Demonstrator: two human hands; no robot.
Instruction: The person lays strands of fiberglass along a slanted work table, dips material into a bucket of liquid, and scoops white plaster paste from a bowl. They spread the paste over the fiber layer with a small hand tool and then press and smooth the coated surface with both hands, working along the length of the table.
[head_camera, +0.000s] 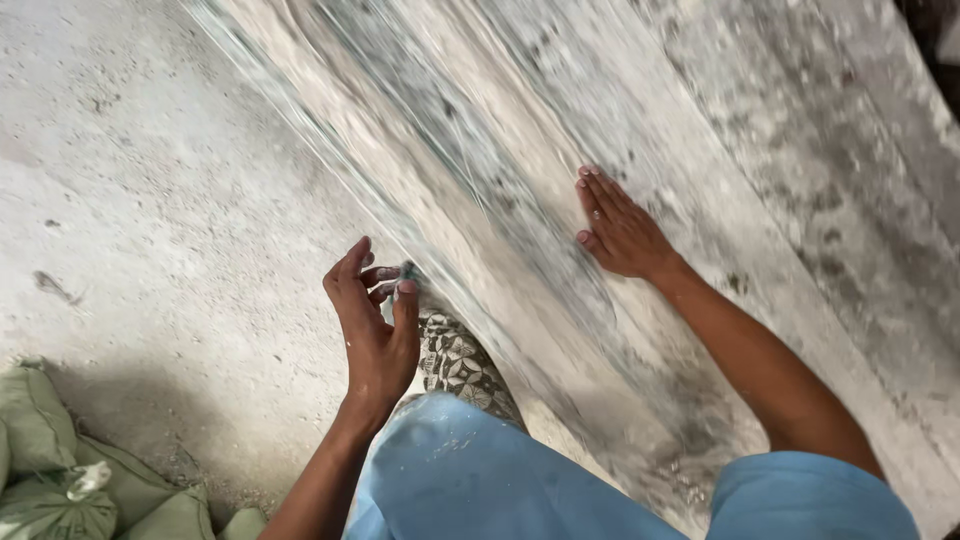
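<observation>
Your right hand (622, 232) lies flat and open, holding nothing, on the dusty slab (560, 200); your left hand (375, 320), at the slab's edge, pinches something small, apparently working that edge.

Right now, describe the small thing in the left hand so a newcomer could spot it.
Start at the big pale stone slab running diagonally across the view. At its lower left edge, the left hand pinches a tiny greenish object between thumb and fingertips; what it is cannot be told. The right hand lies flat and holds nothing.
</observation>
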